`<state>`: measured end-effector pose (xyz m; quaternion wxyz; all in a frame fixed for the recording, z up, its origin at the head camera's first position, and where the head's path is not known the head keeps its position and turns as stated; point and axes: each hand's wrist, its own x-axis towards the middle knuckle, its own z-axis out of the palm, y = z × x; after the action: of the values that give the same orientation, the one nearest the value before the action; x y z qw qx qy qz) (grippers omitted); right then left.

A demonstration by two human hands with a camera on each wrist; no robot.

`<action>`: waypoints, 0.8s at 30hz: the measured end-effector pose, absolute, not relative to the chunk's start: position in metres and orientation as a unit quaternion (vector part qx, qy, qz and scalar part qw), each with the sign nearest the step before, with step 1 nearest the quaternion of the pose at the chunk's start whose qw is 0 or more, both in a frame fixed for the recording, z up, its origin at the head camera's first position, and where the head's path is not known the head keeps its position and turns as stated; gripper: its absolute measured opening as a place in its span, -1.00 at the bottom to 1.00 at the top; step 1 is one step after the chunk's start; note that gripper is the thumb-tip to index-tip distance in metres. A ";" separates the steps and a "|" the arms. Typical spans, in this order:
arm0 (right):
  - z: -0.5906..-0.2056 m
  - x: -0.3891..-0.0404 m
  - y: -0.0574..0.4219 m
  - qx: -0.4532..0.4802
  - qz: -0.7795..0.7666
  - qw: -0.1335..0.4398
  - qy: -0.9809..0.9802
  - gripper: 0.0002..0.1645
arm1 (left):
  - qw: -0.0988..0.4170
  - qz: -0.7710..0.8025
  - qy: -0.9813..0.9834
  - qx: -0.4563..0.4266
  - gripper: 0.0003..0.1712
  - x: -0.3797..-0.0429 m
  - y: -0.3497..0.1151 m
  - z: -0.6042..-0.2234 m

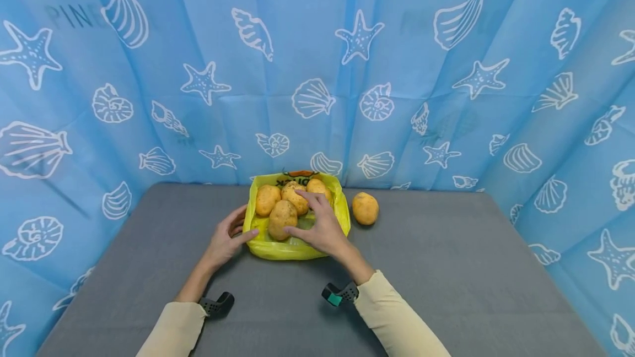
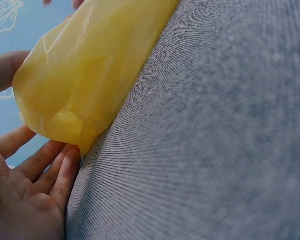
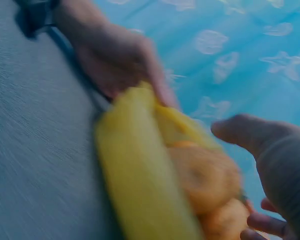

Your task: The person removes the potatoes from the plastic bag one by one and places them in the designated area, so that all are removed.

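Observation:
A yellow plastic bag [image 1: 285, 252] lies with its mouth spread wide, and several potatoes sit inside it. My left hand [image 1: 223, 242] holds the bag's left side, thumb over the rim and fingers along the outside. In the left wrist view those fingers [image 2: 50, 167] touch the end of the bag [image 2: 90, 70]. Over the bag's right part is my right hand [image 1: 324, 227], thumb and fingers spread around the front potato [image 1: 283, 220]. The right wrist view, blurred, shows the thumb [image 3: 240, 131] apart from the nearer potato [image 3: 205, 175].
Just right of the bag, a single potato [image 1: 365, 208] rests on the grey tabletop [image 1: 446, 269]. A blue curtain [image 1: 317, 59] with white shells and starfish hangs behind the table and along its sides. Each wrist wears a dark band [image 1: 342, 294].

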<state>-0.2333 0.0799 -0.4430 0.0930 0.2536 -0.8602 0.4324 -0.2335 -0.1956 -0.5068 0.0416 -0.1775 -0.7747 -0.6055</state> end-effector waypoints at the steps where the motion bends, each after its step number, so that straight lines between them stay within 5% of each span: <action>1: -0.446 -0.233 0.073 0.246 0.425 0.089 -0.867 -0.01 | 0.042 -0.604 -0.776 -0.177 -0.23 -0.234 -0.195 -0.507; 15: -0.477 -0.235 0.035 0.219 0.363 0.125 -0.897 0.00 | 0.040 -0.592 -0.786 -0.173 -0.22 -0.233 -0.195 -0.504; 24: -0.447 -0.231 0.065 0.228 0.437 0.111 -0.863 -0.01 | 0.046 -0.594 -0.784 -0.178 -0.22 -0.232 -0.195 -0.505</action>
<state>-0.2308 0.0652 -0.4472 0.1115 0.2282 -0.8630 0.4366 -0.2324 -0.1948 -0.5051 0.0459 -0.1777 -0.7835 -0.5936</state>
